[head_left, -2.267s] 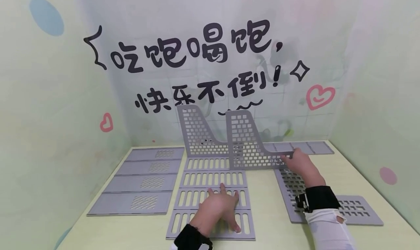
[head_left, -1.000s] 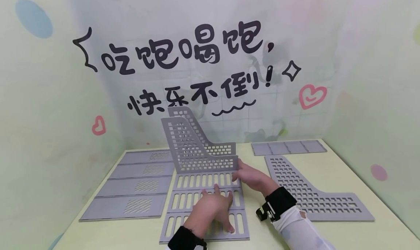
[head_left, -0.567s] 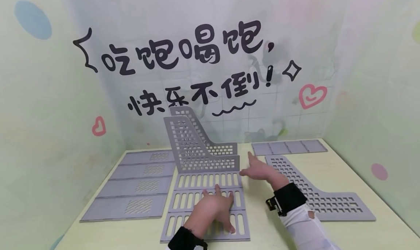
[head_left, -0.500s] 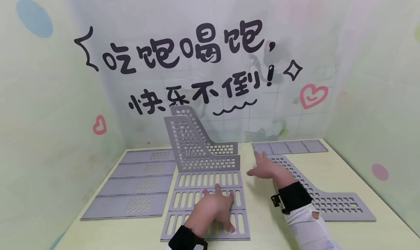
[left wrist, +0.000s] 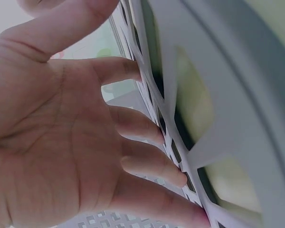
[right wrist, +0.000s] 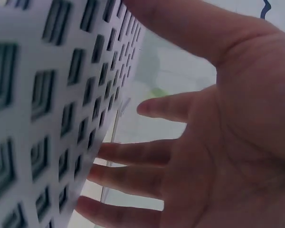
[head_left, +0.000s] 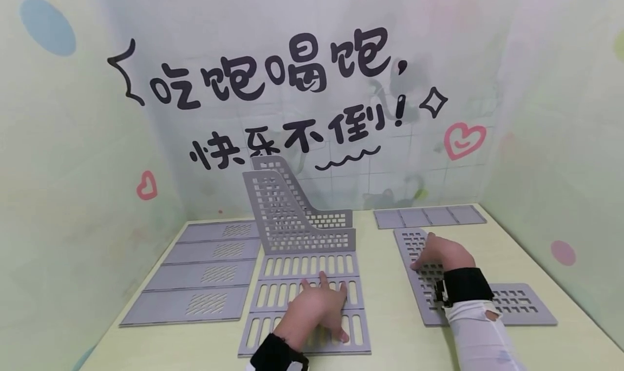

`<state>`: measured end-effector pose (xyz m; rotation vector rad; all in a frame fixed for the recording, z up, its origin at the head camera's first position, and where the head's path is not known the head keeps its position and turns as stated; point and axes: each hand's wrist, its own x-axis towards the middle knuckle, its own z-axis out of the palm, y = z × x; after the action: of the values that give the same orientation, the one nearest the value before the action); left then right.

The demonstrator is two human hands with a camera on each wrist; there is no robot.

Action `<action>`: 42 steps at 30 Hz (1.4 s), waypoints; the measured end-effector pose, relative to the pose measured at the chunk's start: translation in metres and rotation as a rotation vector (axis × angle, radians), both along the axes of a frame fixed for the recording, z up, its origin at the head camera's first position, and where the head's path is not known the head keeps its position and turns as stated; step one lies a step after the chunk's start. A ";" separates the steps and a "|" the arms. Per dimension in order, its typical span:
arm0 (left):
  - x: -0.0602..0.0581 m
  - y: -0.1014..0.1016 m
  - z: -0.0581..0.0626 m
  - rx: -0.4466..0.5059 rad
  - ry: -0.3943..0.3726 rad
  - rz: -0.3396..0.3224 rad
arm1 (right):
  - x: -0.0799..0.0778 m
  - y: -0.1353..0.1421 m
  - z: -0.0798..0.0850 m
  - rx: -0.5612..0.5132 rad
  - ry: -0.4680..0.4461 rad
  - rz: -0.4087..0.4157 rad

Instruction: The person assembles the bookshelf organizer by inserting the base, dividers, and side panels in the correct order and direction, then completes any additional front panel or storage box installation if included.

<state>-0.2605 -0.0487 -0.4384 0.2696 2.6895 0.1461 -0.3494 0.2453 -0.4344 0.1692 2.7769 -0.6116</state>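
Observation:
My left hand (head_left: 317, 311) rests with spread fingers on a flat grey slotted panel (head_left: 287, 280) in several sections; the left wrist view shows its fingertips against the bars (left wrist: 168, 90). Two upright grey L-shaped perforated side panels stand at the panel's far end, a front one (head_left: 257, 176) overlapping a rear one (head_left: 344, 214). To the right, my right hand (head_left: 446, 252) reaches over a lying L-shaped perforated panel (head_left: 526, 321), thumb near its left edge. In the right wrist view, the fingers extend towards this perforated panel (right wrist: 26, 128), whose holes show layered edges.
On the left lies a flat grey panel (head_left: 161, 306) in several sections with diagonal slits. A narrow grey strip (head_left: 414, 217) lies at the back right. Printed walls (head_left: 546, 143) enclose the pale table (head_left: 390, 338) at the back and sides.
My right hand carried the front upright panel left, placed it before the rear one and let go. It then moved right to the lying perforated panel. My left hand stays on the slotted panel.

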 end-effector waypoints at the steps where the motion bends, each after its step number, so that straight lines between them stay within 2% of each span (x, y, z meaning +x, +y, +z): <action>1: 0.000 0.000 0.000 0.003 0.000 0.003 | 0.000 0.001 -0.001 0.004 0.010 -0.004; 8: 0.002 0.003 -0.002 0.040 0.022 0.016 | 0.002 0.013 -0.004 0.038 0.052 -0.045; 12: 0.002 0.003 -0.003 0.030 0.032 0.006 | -0.001 0.024 0.000 -0.091 0.105 -0.032; 14: 0.002 0.003 -0.003 0.021 0.039 -0.005 | -0.003 0.028 0.005 -0.198 0.157 -0.027; 18: 0.000 0.003 -0.003 0.008 0.051 -0.022 | -0.005 0.027 0.019 -0.325 0.290 -0.011; 24: -0.001 0.003 -0.004 -0.005 0.039 -0.027 | 0.002 0.013 0.045 -0.413 0.425 -0.019; 29: -0.004 0.003 -0.003 -0.018 0.022 -0.031 | 0.009 -0.002 0.059 -0.472 0.633 -0.032; 32: -0.005 0.003 -0.002 -0.025 0.018 -0.033 | 0.014 -0.009 0.062 -0.488 0.735 0.048; 34: -0.004 0.003 -0.002 -0.027 0.017 -0.033 | 0.017 -0.013 0.064 -0.486 0.760 0.121; 37: -0.004 0.003 -0.001 -0.029 0.017 -0.032 | 0.019 -0.017 0.066 -0.475 0.748 0.225; 42: -0.003 0.002 0.000 -0.022 0.020 -0.035 | 0.022 -0.024 0.069 -0.456 0.722 0.322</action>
<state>-0.2638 -0.0463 -0.4386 0.3127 2.7030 0.1033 -0.3277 0.2209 -0.3654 -0.7130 3.0814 -1.4055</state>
